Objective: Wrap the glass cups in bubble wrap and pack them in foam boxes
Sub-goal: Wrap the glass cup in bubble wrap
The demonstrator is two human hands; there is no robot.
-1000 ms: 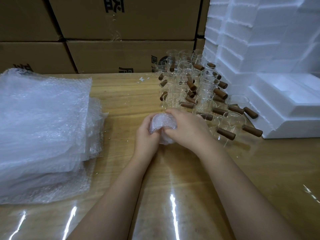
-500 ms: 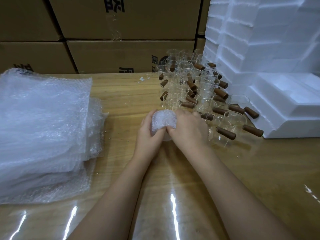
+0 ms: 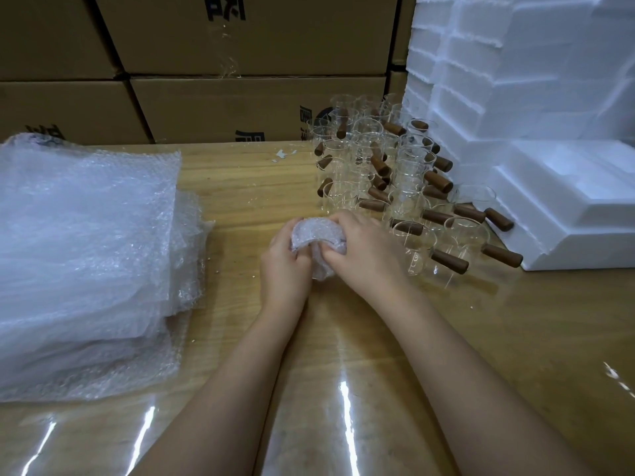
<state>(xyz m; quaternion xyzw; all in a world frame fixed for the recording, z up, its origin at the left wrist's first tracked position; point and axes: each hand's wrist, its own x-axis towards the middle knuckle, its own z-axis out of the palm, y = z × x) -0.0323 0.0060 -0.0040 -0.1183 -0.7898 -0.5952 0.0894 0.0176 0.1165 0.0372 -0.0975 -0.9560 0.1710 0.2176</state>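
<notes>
Mid-table, just nearer than the glassware: a bubble-wrapped bundle (image 3: pixel 314 235), rounded, knobbly and milky-white, contents hidden by the wrap. Gripped from both sides: left hand (image 3: pixel 283 266) curled round the left flank, right hand (image 3: pixel 364 252) clamped over the right side, fingers pressed into the crumpled film.

Beyond and to the right of the hands, a tight cluster of glass cups (image 3: pixel 409 197): clear, straight-walled cylinders, each with a stubby brown wooden handle (image 3: pixel 448 261) jutting sideways. The nearest cups just beside the right wrist.

Far right, white foam boxes (image 3: pixel 515 80), matte, grainy and blocky, stacked high. In front of these, an open foam box (image 3: pixel 563 187) with a rectangular recess.

At left, a thick stack of bubble wrap sheets (image 3: pixel 86 252), translucent and pebbled, with ragged, slumped edges.

Underneath everything, a wooden table (image 3: pixel 515 321), pale grain under a glossy clear covering streaked with glare. Behind, brown cardboard cartons (image 3: pixel 240 108) with black print.
</notes>
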